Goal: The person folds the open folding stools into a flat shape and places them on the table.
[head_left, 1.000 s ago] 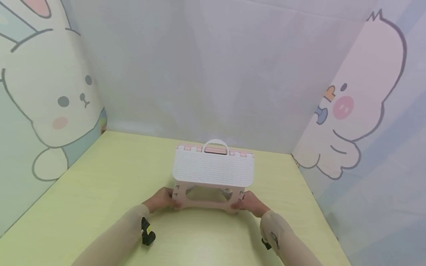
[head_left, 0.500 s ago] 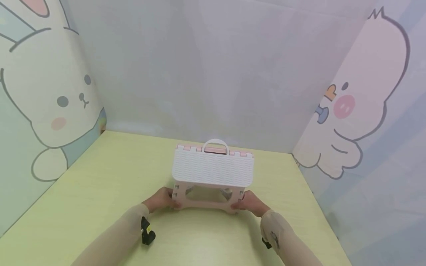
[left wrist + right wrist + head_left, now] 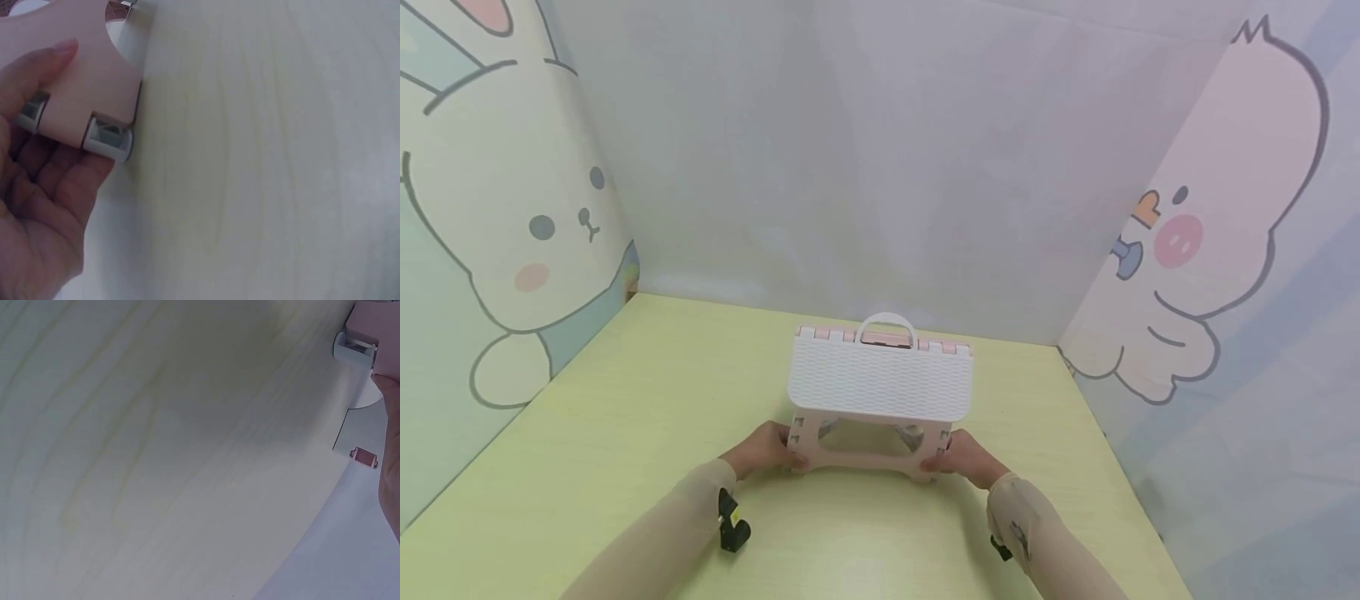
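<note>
A pink and white folding step stool (image 3: 880, 383) stands on the table, its white textured top partly folded and sloping toward me, a white carry handle raised along the ridge. My left hand (image 3: 765, 447) grips the left edge of the pink front leg panel near its foot. In the left wrist view the thumb lies on the panel's face (image 3: 81, 75) and the fingers curl behind the hinge edge. My right hand (image 3: 967, 460) holds the panel's right edge the same way; in the right wrist view only part of that hand (image 3: 391, 456) shows, beside the pink panel.
A pale yellow wood-grain table (image 3: 647, 400) lies under the stool. A plain pale curtain (image 3: 850, 167) hangs behind it. Cartoon-printed side panels, a rabbit (image 3: 542, 225) at left and a duck (image 3: 1217, 208) at right, border the table.
</note>
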